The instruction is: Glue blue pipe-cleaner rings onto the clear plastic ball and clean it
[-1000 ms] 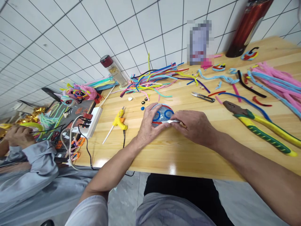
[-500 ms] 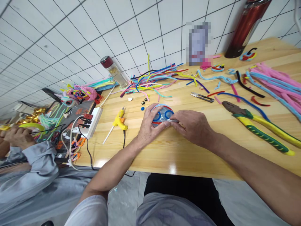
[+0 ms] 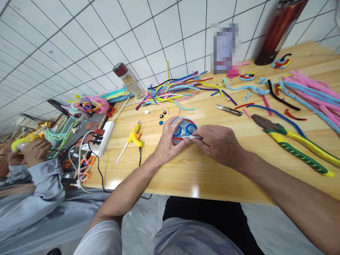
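Note:
A round, light blue piece (image 3: 186,131) with two dark blue rings and a red edge rests near the middle of the wooden table. My left hand (image 3: 170,138) grips its left side, thumb along the near edge and fingers at the far side. On the right, my right hand (image 3: 216,143) pinches a thin, pale, pointed tool (image 3: 192,137) whose tip lies over the near edge of the piece. A blue dot (image 3: 160,123) and small black beads (image 3: 163,115) lie beyond my left hand.
A yellow glue gun (image 3: 135,136) and power strip (image 3: 105,138) lie left. Pliers (image 3: 292,141), snips (image 3: 228,109) and pink stems (image 3: 313,92) are right. Bottles (image 3: 130,81) stand at the wall. At far left, another person's hands (image 3: 34,150) hold something yellow.
The tool in my right hand now shows more of its pale length over the piece. The other person's hands have shifted slightly and a yellow object is now at them.

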Demonstrator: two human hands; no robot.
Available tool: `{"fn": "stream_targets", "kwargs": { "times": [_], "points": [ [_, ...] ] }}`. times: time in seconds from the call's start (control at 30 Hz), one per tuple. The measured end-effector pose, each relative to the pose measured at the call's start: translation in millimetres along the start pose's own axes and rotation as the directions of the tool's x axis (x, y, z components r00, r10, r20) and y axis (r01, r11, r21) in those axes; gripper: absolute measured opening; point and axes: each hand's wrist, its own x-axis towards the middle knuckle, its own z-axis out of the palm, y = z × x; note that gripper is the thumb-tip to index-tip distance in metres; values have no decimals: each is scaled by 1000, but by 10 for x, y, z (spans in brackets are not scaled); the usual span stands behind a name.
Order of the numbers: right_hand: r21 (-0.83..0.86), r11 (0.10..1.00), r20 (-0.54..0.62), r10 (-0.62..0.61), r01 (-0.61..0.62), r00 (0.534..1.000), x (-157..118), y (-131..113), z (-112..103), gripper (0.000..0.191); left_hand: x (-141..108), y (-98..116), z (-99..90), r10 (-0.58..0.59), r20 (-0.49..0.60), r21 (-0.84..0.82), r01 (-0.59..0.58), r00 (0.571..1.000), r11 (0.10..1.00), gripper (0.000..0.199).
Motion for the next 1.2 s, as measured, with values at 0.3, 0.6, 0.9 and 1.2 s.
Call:
{"fn": "stream_targets", "kwargs": {
  "times": [0.3, 0.6, 0.9, 1.2],
  "points": [
    [1, 1000, 13, 24, -24, 1000, -5, -2, 12, 22, -13, 22, -4, -15, -5, -37, 15, 1000, 999, 62],
    [32, 999, 5, 10, -10, 1000, -7, -1, 10, 19, -15, 6, 12, -12, -12, -31, 11, 1000, 999, 67],
    [44, 998, 4, 52, -52, 999, -2, -19, 12, 19, -10, -1, 13, -16, -26, -28, 15, 1000, 999, 66],
    [9, 998, 8, 60, -61, 998, -9, -28, 10, 23, -15, 21, 17, -21, -21, -22, 21, 1000, 1000, 64]
  ]
}}
